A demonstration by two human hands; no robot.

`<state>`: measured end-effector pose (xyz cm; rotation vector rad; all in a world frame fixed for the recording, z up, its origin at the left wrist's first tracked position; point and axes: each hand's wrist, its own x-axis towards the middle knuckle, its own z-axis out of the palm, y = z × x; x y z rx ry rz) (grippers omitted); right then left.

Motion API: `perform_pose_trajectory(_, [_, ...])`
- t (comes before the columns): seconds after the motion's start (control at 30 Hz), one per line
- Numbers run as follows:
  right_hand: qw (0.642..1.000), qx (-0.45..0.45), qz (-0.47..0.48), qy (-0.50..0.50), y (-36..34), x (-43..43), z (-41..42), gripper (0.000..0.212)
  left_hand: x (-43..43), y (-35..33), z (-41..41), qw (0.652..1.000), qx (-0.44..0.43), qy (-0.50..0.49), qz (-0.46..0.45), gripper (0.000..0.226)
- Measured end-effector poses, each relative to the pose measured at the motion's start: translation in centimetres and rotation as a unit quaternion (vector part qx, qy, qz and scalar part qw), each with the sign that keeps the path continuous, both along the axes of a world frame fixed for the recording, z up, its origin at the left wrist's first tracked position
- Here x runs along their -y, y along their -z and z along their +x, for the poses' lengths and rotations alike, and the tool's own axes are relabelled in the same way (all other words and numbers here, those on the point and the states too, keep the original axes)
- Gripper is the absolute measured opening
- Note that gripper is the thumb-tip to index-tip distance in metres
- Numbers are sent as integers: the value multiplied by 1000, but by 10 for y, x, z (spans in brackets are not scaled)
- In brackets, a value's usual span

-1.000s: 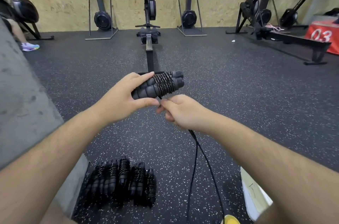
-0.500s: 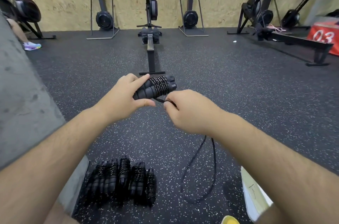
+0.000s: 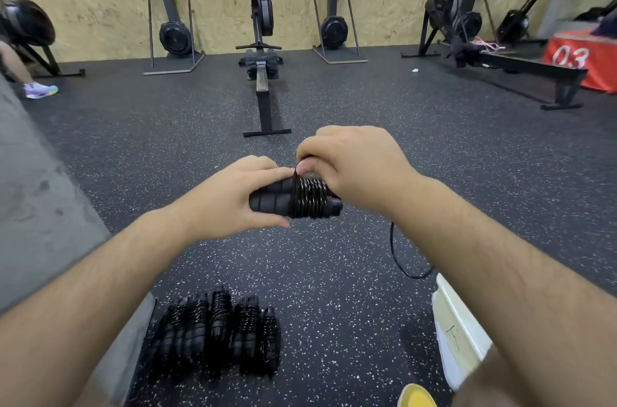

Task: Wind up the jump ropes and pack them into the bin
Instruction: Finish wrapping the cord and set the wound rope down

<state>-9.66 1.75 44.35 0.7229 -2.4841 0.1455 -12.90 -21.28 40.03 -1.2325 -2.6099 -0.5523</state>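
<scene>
Jump rope handles (image 3: 283,199) are lying sideways in front of you, with your left hand (image 3: 230,196) squeezing 1 end tight. Your right hand (image 3: 354,169) is pinching the cord (image 3: 309,196) on top, right beside the coils. The loose cord (image 3: 400,259) is hanging behind your right arm, partly hidden. The white bin (image 3: 460,333) is cut off.

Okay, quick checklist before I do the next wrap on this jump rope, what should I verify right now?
1. Left hand grips both handles together: ok.
2. Right hand pinches the cord at the coils: ok.
3. Coils lie side by side: ok.
4. Loose cord all wound: not ok, a loop hangs free.
5. Wound ropes packed in the bin: not ok, on the floor.
6. Bin has room: cannot tell.
</scene>
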Motion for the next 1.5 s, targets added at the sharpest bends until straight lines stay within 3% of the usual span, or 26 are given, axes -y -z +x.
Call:
perform_pose_trajectory(0.1, [997,58,-49,21,0,-6,-5,24,-11,-6,15,1000,4,29,8,67])
perform_pose_trajectory(0.17, [978,152,-139,4,-1,-14,-7,19,-16,-12,26,999,16,31,32,62])
perform_pose_trajectory(0.27, [914,275,-292,-55,5,-26,-9,8,-21,-20,42,995,43,13,87,65])
perform_pose_trajectory(0.37, [849,373,-366,-75,12,-27,-8,12,-27,-20,56,969,154,14,192,66])
perform_pose_trajectory(0.43, [828,422,-363,-67,13,-23,-4,25,-28,-20,56,966,136,4,220,71])
perform_pose_trajectory(0.53, [874,420,-245,12,22,-13,8,18,-21,-19,49,967,138,1,213,67])
perform_pose_trajectory(0.63, [894,382,-232,39,33,16,7,22,-16,-15,40,970,126,-18,207,63])
perform_pose_trajectory(0.73, [874,373,-311,31,43,36,3,22,-5,-13,27,982,72,-46,169,67])
perform_pose_trajectory(0.87, [896,358,-262,14,41,43,8,32,16,-10,8,991,-5,-85,103,73])
perform_pose_trajectory(1.1, [911,370,-183,14,21,43,29,37,32,0,-8,990,-13,-123,68,73])
perform_pose_trajectory(1.33, [984,178,-13,6,4,30,33,27,29,3,-13,994,-2,-109,24,75])
perform_pose_trajectory(1.5, [996,70,54,-10,0,23,24,28,13,4,-2,997,36,-65,2,65])
